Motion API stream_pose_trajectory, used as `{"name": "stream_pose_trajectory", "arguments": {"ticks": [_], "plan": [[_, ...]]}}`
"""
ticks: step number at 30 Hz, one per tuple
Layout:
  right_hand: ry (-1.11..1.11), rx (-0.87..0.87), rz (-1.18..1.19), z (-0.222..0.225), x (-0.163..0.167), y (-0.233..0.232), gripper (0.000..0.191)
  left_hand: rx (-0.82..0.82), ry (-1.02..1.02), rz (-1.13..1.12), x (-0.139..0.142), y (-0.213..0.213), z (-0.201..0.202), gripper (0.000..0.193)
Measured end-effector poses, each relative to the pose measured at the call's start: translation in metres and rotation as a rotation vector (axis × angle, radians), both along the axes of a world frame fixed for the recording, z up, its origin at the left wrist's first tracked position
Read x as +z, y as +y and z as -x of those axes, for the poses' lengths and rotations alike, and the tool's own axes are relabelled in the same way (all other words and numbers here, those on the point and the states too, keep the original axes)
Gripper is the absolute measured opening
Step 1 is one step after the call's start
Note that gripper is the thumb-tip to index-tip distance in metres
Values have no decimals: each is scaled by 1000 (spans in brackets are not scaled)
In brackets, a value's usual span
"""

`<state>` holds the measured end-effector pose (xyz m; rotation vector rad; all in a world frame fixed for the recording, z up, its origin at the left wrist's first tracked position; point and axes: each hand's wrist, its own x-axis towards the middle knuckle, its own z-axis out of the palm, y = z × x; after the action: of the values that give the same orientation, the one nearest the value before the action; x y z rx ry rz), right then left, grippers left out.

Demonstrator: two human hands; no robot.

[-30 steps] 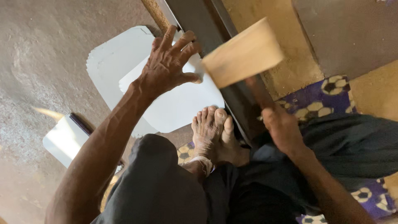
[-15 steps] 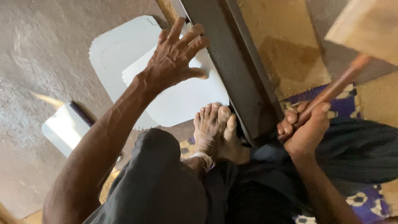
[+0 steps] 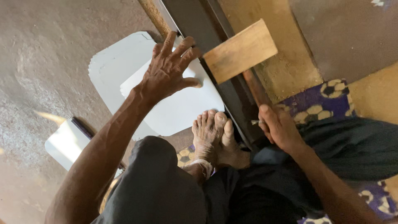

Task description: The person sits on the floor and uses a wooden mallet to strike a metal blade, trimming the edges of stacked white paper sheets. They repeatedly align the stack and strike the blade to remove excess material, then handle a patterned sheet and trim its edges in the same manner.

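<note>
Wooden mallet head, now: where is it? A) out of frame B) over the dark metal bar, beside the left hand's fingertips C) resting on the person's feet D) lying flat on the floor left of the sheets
B: the wooden mallet head sits over the dark metal bar, just right of the left hand spread on the white sheet; the right hand grips the handle.

- The left hand [image 3: 169, 70] lies flat on the top sheet [image 3: 174, 103].
- The sheets lie left of the metal bar [image 3: 215, 54].
- The mallet head [image 3: 240, 50] sits on the bar.
- The right hand [image 3: 280, 128] holds the mallet handle [image 3: 255, 89].
- The feet [image 3: 213, 137] rest beside the bar.
</note>
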<state>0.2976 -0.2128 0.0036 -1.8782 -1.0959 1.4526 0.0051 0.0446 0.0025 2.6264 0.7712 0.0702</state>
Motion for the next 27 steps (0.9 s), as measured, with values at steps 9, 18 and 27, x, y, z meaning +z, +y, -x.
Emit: {"name": "stream_pose_trajectory", "arguments": {"ticks": [9,18,27], "plan": [[-78,-40,-125,2,7,-14,57,8,35,8,5,0,-1,86],[8,-327,-147,-8,-7,-57,54,20,53,17,0,-1,3,86],[539,-599,-253,-1,-2,-68,51,20,58,13,-2,0,1,83]]}}
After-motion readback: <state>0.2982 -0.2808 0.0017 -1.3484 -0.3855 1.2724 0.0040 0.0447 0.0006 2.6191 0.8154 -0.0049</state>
